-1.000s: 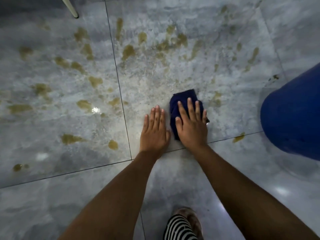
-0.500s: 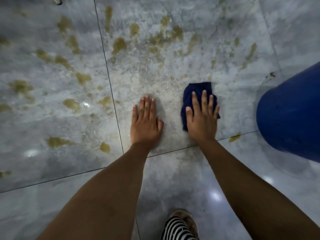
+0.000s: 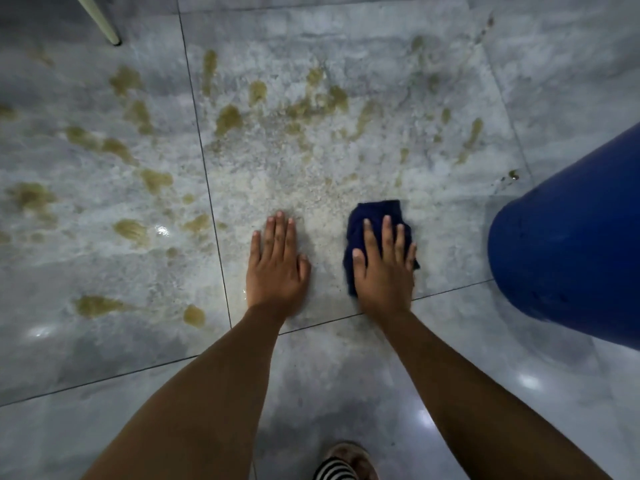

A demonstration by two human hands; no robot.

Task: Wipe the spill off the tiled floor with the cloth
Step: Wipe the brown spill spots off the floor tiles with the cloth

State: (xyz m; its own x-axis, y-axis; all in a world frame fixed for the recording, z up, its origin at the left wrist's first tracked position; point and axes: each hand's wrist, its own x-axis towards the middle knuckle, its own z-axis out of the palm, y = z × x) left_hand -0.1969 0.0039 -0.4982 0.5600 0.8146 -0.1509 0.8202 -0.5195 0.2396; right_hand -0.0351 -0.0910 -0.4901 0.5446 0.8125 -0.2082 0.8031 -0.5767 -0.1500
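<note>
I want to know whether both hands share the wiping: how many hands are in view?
2. The left hand lies flat on the wet tile, apart from the cloth. The right hand presses flat on that dark blue cloth, beside the blue barrel.

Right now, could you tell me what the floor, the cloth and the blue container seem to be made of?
Floor: glossy marble-look tile, probably polished ceramic or stone; it mirrors lights and has dark grout lines. Cloth: soft dark-blue fabric, crumpled under the right hand. Blue container: likely matte plastic, smooth, evenly coloured.
</note>
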